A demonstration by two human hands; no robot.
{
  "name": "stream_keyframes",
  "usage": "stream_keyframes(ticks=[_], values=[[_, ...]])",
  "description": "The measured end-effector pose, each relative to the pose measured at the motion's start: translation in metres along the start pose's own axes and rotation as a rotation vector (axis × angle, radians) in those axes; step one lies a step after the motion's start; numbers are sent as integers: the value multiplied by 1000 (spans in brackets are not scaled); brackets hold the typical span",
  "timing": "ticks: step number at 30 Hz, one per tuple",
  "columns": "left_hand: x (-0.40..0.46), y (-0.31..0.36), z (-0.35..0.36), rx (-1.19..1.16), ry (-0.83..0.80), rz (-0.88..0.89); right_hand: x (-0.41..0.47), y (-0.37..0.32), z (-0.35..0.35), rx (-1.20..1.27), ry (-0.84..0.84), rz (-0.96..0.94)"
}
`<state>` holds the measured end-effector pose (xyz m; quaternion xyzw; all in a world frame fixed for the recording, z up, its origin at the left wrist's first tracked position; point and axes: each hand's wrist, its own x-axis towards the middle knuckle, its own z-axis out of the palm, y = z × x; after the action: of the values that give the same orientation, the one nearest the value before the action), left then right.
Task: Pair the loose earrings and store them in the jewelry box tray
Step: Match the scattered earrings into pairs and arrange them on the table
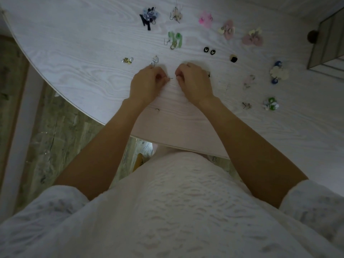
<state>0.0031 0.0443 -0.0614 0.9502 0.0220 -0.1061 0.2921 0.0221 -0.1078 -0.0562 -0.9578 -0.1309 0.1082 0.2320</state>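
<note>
My left hand and my right hand rest close together on the white table, fingers pinched. A thin metal earring post pokes out between the two hands; the left fingers grip it, and what the right fingers pinch is hidden. Several earring pairs lie spread beyond the hands: green ones, black studs, pink ones, dark blue ones, a clear wire pair touching my left fingertips. The glass jewelry box stands at the far right.
More earrings lie to the right: cream-and-blue flowers, a green-white pair, a small stud, a black-and-tan piece. A tiny ring lies near my left wrist. The table's curved edge runs along the left.
</note>
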Motion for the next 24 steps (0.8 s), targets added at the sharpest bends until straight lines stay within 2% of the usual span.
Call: stream_keyframes(ticks=[6,12,18,24], values=[[-2,-6,-3,-20,25,-68,-3,4,1,90,-7,-14],[-7,-2,-3,-66,79,12,-9,8,1,145,29,5],[-16,-6,-11,-115,58,-19,-3,0,8,52,-42,-67],[-55,-19,-25,-118,66,-34,-6,3,10,8,-26,-110]])
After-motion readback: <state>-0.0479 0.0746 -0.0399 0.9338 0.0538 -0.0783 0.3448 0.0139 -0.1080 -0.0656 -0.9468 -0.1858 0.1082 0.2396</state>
